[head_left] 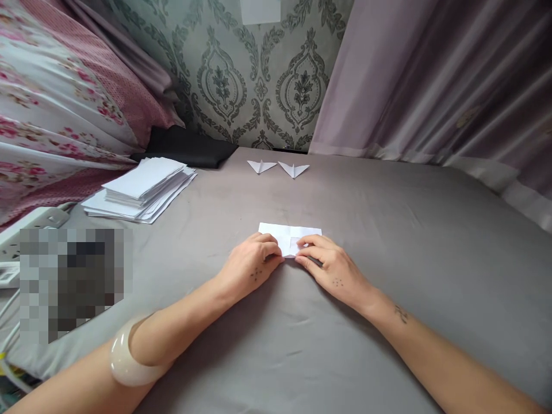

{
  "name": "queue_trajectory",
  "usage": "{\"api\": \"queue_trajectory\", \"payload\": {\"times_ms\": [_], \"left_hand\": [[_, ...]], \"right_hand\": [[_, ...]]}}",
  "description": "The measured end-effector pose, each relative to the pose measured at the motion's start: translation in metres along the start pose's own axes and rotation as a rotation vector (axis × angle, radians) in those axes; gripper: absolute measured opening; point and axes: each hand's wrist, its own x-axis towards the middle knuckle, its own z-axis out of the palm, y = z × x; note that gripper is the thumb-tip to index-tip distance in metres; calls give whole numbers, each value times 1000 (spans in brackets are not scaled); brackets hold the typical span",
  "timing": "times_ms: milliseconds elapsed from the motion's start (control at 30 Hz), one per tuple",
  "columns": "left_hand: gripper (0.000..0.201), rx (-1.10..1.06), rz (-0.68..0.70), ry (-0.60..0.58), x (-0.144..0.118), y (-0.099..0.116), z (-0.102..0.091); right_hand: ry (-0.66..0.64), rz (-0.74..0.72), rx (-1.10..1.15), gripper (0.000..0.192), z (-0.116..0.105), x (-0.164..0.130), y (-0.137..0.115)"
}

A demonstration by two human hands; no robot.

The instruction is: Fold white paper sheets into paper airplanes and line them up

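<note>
Paper (288,234) sits dead centre on the grey sheet of the bed (388,230), a small white folded piece, and I have both hands on it now. My left hand (252,263) presses down on its near left corner, fingers curled over the edge, the grip clenched down on the fold rather than lifting anything. My right hand (334,269) comes in from the other side, fingertips pinching and flattening the near right edge, so that grip is closed on the paper too. The two hands are almost touching each other over the near edge of the sheet.

No containers anywhere I can see, and no writing I can read; the paper looks blank.

Around it: a loose stack of white sheets (140,190) lies off to the left, well apart from my hands. Further back, near the wall, two small folded paper shapes (278,167) with pointed wings lie side by side. A dark cloth (185,148) lies behind the stack, against the patterned wallpaper (259,75). Floral fabric (56,103) hangs on the left, a mauve curtain (431,75) on the right. A pale bangle (125,359) circles my left forearm. A white power strip (30,227) lies at the left edge beside a blurred patch. Nothing lies between my hands and the paper.
</note>
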Motion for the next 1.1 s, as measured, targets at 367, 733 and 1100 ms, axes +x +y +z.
{"api": "queue_trajectory", "payload": {"times_ms": [367, 733, 1100], "left_hand": [[16, -156, -198, -11, 5, 3, -1], [13, -50, -4, -92, 6, -5, -8], [16, -138, -148, -48, 7, -2, -6]], "right_hand": [[37, 312, 134, 19, -1, 10, -13], [15, 182, 65, 12, 2, 3, -9], [-47, 341, 90, 24, -2, 7, -18]]}}
